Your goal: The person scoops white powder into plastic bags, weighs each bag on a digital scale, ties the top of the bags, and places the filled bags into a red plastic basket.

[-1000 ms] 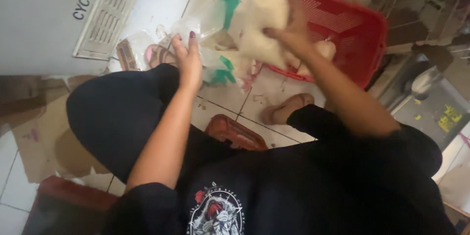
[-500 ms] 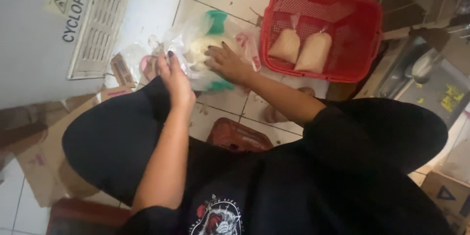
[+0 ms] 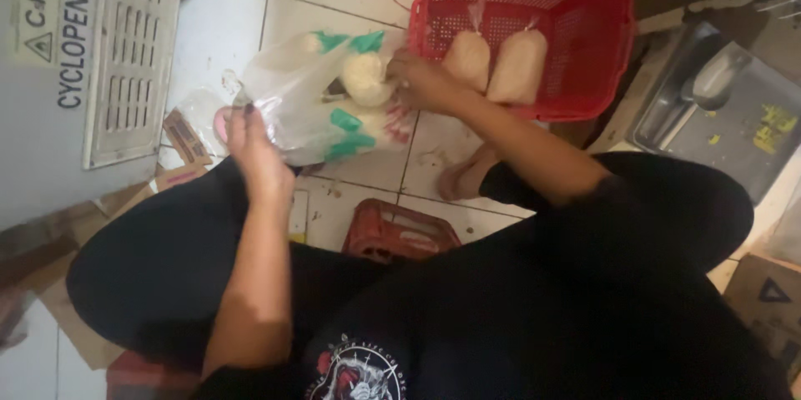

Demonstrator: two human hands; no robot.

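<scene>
Person seated low over a white tiled floor (image 3: 225, 41), dark clothing, knees spread.

Left hand (image 3: 254, 154) at the near edge of a large clear plastic bag (image 3: 288, 91) with green print. Fingers curled shut on the film, pinching that edge up and holding the bag's mouth open.

Right hand (image 3: 421, 83) at the far side of the same bag, just beside the basket. Fingers bent and closed around a small pale filled packet (image 3: 365, 76), which sits at the bag's opening; whether the packet is fully inside the film cannot be told.

The bag lies on the floor between the two hands, touching both, with more pale contents showing through its lower part.

Red plastic basket (image 3: 584, 91) on the floor just beyond the right hand. In it, two pale filled packets (image 3: 492, 62) with knotted tops, leaning side by side against its far wall.

Grey appliance with a vented panel (image 3: 125, 58) stands at the left. A low red stool or crate (image 3: 396, 233) shows between the knees. A bare foot (image 3: 463, 179) rests on the tiles under the right forearm. Flattened cardboard (image 3: 75, 316) lies at the lower left.
</scene>
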